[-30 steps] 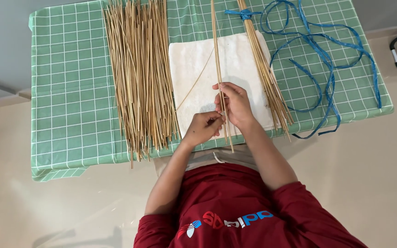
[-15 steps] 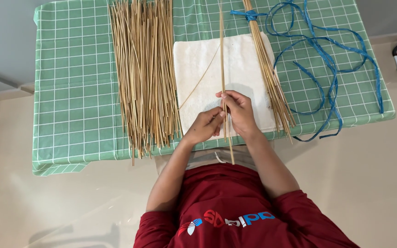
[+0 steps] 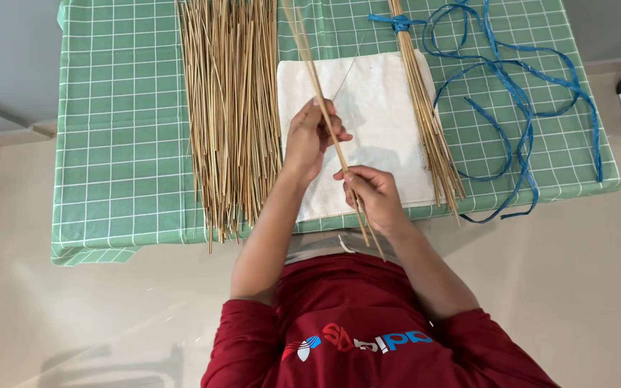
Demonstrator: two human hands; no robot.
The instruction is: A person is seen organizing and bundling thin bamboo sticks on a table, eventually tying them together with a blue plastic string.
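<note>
The left hand [image 3: 309,140] and right hand [image 3: 368,192] both pinch a few thin sticks [image 3: 309,61] (slanting up to the left) above the white cloth [image 3: 382,108], between a loose stick pile [image 3: 230,108] and a blue-tied bundle [image 3: 425,122].

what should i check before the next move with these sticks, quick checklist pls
1. Left hand has a firm hold on the held sticks: ok, fingers wrapped around them higher up.
2. Right hand grips the same sticks near the lower end: ok, pinched between fingers and thumb.
3. Held sticks are off the white cloth: cannot tell, one view only; they run tilted across it.
4. Loose pile of sticks is out of the way: ok, it lies to the left of the cloth.
5. Tied bundle is untouched: ok, it lies to the right, bound with blue string.
6. Thin strand near the left hand is free: cannot tell, too fine.
</note>
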